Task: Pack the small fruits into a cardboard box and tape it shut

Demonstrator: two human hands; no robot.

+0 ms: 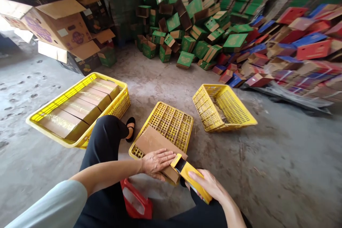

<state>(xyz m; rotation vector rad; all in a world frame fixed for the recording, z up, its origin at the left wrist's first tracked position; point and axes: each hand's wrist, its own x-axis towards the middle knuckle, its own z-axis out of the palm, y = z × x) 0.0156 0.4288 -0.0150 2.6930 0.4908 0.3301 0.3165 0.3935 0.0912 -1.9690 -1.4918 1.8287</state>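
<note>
My left hand (158, 162) presses palm down on a brown cardboard piece (157, 140), its fingers stretched out. The cardboard, perhaps a flat carton, lies on an upturned yellow plastic crate (173, 117) in front of me. In my right hand (210, 184), fingers closed round it, is a long narrow yellow box (196, 179) with a dark opening near its far end. That far end is beside my left fingertips, over the cardboard's near right edge; whether it touches the cardboard I cannot tell.
A yellow crate (125, 99) with several closed cartons (72, 109) stands at left. Another yellow crate (240, 108) sits at right. Below my left arm is a red plastic object (137, 199). Green boxes (185, 59) and red and blue boxes (314, 50) are heaped behind; large cartons (60, 25) stand far left.
</note>
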